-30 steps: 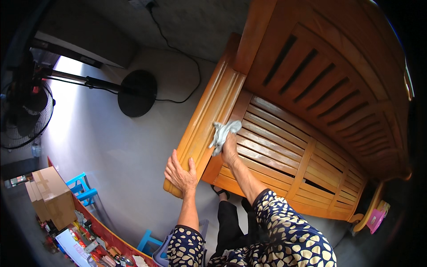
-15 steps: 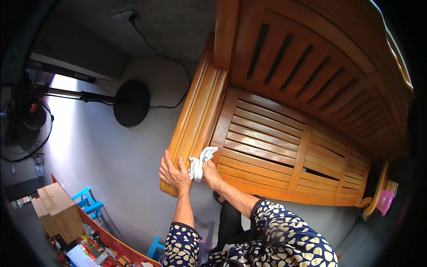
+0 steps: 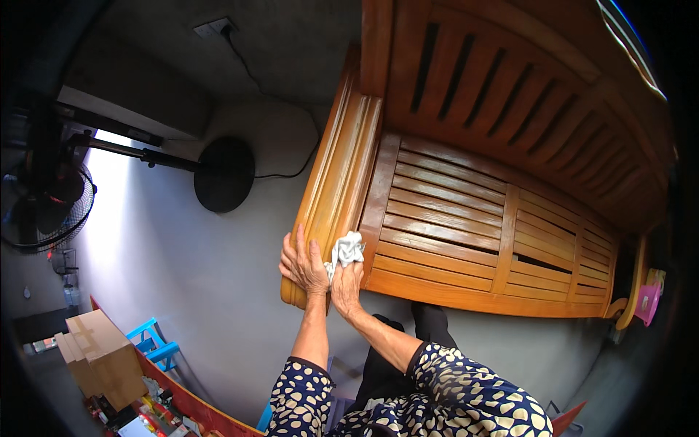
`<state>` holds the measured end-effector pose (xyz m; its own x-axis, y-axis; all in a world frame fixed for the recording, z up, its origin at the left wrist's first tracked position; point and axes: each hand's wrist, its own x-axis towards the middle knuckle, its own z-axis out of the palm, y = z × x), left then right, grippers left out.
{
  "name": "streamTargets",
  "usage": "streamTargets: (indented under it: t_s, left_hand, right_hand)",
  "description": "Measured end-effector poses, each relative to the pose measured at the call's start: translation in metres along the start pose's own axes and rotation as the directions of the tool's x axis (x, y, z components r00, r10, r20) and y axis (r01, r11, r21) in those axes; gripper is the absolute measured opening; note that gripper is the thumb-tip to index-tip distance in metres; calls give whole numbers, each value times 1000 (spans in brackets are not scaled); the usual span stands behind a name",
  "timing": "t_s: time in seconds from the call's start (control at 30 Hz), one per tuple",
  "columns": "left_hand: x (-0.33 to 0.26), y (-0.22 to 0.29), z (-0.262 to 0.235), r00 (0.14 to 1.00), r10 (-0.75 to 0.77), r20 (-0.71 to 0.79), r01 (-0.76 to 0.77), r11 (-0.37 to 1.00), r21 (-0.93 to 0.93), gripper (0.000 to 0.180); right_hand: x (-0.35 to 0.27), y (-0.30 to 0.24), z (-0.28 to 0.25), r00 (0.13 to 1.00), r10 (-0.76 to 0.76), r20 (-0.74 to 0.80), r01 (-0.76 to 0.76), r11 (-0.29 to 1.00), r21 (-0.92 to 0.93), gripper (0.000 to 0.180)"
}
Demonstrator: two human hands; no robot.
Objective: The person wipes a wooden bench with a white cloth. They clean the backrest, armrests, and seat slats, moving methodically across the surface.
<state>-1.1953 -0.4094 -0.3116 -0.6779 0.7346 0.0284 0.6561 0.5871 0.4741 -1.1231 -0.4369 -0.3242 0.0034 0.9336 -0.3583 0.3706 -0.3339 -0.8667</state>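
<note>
A wooden slatted bench [image 3: 444, 280] with a broad armrest [image 3: 338, 175] on its left side lies before me. My left hand [image 3: 305, 266] rests on the near end of the armrest, its fingers spread over the top and outer edge. Beside it, my right hand [image 3: 346, 288] grips a crumpled white cloth [image 3: 348, 249] against the armrest's inner side. Part of the cloth reaches toward my left thumb; whether they touch is hard to make out. The right fingertips are hidden behind the cloth.
On the left stands a black pedestal fan [image 3: 224, 175], its cord running to a wall socket [image 3: 213, 29]. Lower left are a cardboard box [image 3: 109, 357], a blue stool [image 3: 156, 346] and a red-edged table [image 3: 196, 408] of clutter. A pink container [image 3: 646, 302] is beyond the bench's right end.
My right hand has turned more upright and drawn closer to my left hand, bunching the cloth. The left hand stays on the armrest. The whole view has shifted slightly.
</note>
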Motion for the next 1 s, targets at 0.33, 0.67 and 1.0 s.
streamTargets:
  t_s: [0.33, 0.67, 1.0]
  left_hand:
    - [1, -2, -20, 967, 129, 219, -160, 978, 133, 85]
    - [-4, -5, -19, 930, 329, 164, -362, 898, 251, 97]
    - [-6, -12, -15, 917, 370, 149, -397, 882, 255, 89]
  right_hand:
    - [-19, 76, -39, 930, -289, 229, 336, 919, -206, 40]
    - [83, 182, -42, 619, -618, 484, 774, 377, -509, 44]
    - [189, 176, -24, 609, -731, 307, 755, 415, -508, 30]
